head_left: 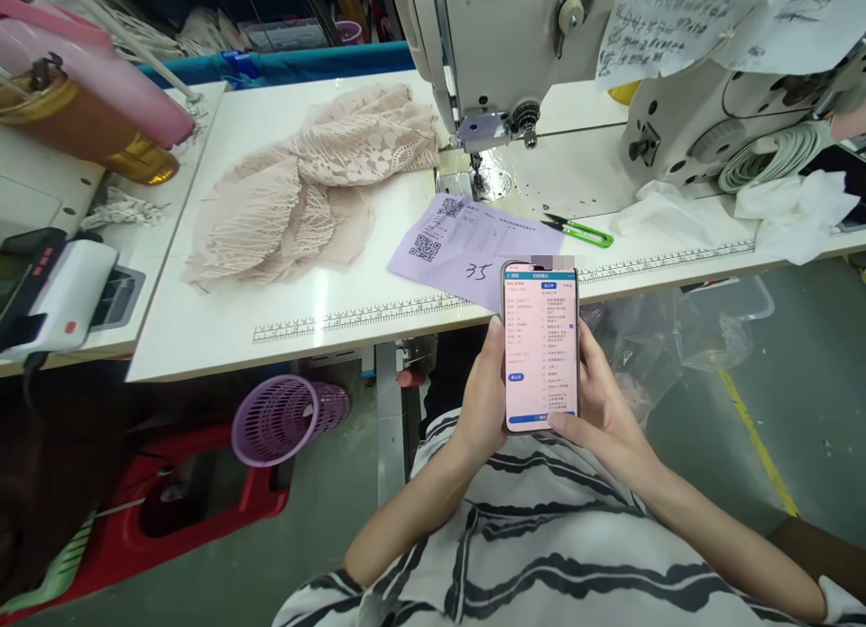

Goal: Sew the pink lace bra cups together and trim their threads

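Note:
A smartphone (pixel 539 347) with a lit screen of text is held upright in front of my lap. My left hand (pixel 483 383) grips its left edge. Around the right edge my right hand (pixel 605 401) is closed, its thumb on the blue bar at the screen's bottom. Just beyond the phone, a purple paper slip (pixel 466 248) with QR codes and a handwritten 35 lies on the table, its near corner partly hidden by the phone. Green-handled thread snips (pixel 585 234) lie at the slip's right. Beige lace fabric (pixel 290 189) is bunched up to the left of the needle area.
A sewing machine (pixel 487 59) stands at the back of the white table (pixel 182 338). White cloth scraps (pixel 795 216) lie at right. Below are a purple basket (pixel 274 419), a red plastic stool (pixel 203 519) and a clear plastic bag (pixel 642 338). Bottles (pixel 87 122) stand at far left.

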The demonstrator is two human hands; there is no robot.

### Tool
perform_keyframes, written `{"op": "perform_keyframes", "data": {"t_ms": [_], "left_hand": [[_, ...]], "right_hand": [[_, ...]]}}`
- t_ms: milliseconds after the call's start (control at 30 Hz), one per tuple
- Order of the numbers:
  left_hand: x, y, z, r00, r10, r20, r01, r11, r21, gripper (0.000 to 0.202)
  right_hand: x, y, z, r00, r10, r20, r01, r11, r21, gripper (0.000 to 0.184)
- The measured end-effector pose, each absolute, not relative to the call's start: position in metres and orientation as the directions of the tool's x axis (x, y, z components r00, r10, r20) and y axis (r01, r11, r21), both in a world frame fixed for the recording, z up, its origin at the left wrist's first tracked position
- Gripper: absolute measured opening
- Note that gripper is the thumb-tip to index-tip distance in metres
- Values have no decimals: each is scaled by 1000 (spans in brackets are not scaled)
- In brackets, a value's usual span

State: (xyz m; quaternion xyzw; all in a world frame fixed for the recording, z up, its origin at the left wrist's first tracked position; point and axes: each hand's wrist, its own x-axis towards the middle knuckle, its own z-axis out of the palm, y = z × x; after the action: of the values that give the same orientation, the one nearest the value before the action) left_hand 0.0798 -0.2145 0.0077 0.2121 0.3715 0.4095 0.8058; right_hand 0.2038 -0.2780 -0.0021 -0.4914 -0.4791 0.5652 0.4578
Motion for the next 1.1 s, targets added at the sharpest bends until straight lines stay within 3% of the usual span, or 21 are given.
{"op": "perform_keyframes", "data": {"t_ms": [167,433,633,967,1100], "left_hand": [[81,-212,12,368,823,-432,-515,567,643,54],[79,-215,8,445,797,-409,-423,589,688,64],[78,-219,1,484,790,-376,-327,562,760,64],[80,-219,-3,490,799,-348,-307,532,789,63],[81,-214,0,480,784,-393,-355,583,731,65]], "right_hand": [[210,-283,-1,-121,987,-104,-145,-122,-982,89],[218,-271,0,-22,996,-85,-305,-88,-948,77],[216,-259,3,41,993,-112,-277,-96,-956,54],[215,-263,-2,127,979,-160,-296,-117,-948,50],[226,-280,-14,180,939,-295,-366,-214,-906,25]]}}
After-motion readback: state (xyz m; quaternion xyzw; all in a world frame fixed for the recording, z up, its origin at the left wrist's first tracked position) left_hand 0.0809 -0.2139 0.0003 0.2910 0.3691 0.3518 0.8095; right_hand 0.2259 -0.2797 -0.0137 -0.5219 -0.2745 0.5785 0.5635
